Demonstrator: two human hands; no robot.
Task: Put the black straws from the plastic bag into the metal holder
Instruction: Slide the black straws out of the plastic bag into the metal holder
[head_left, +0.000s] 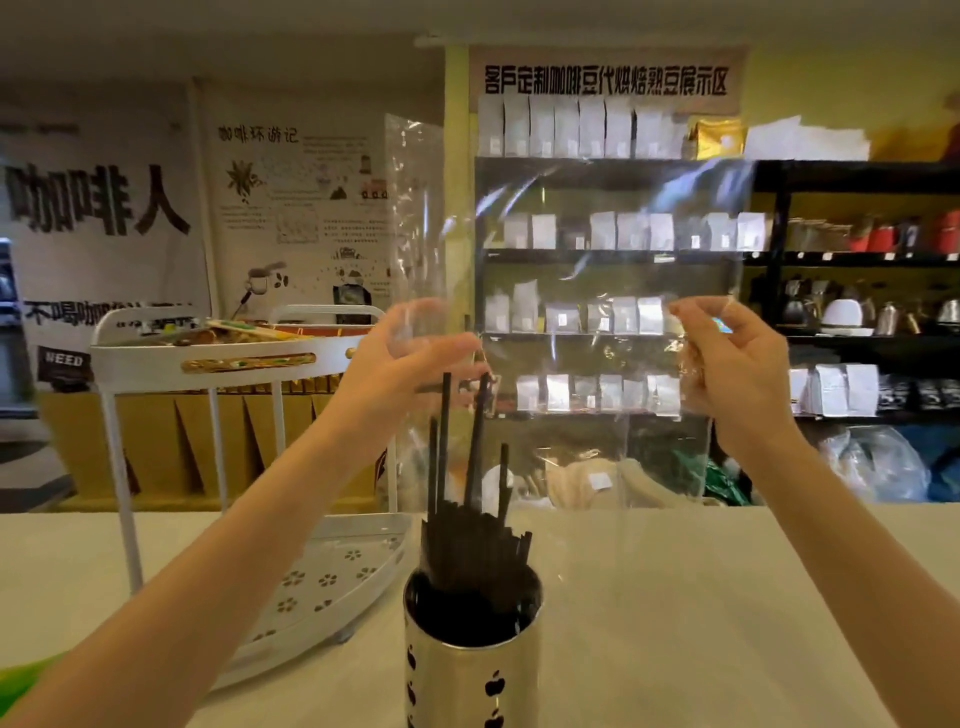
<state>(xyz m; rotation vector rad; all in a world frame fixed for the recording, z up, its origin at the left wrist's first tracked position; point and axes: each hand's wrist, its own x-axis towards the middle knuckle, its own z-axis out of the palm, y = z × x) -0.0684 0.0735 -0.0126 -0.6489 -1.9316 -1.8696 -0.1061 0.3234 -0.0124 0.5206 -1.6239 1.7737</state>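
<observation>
progress: nearly done, by the look of it; most black straws (470, 561) stand in metal holder (470, 670) on the table (727, 597).
left to do: settle approx 4 taller straws; put bag aside.
plastic bag (597, 291): held up above holder, looks empty.
left hand (410, 358): fingers pinch bag edge.
right hand (732, 358): fingers pinch other edge.
counts: 1 bag, 1 holder, 2 hands; straws too many to count.

A single head-worn wide-angle camera looks forward and slightly down over a pale table (727, 597). The metal holder (470, 660) stands close at the bottom edge. Shelves (613, 254) fill the far background.
</observation>
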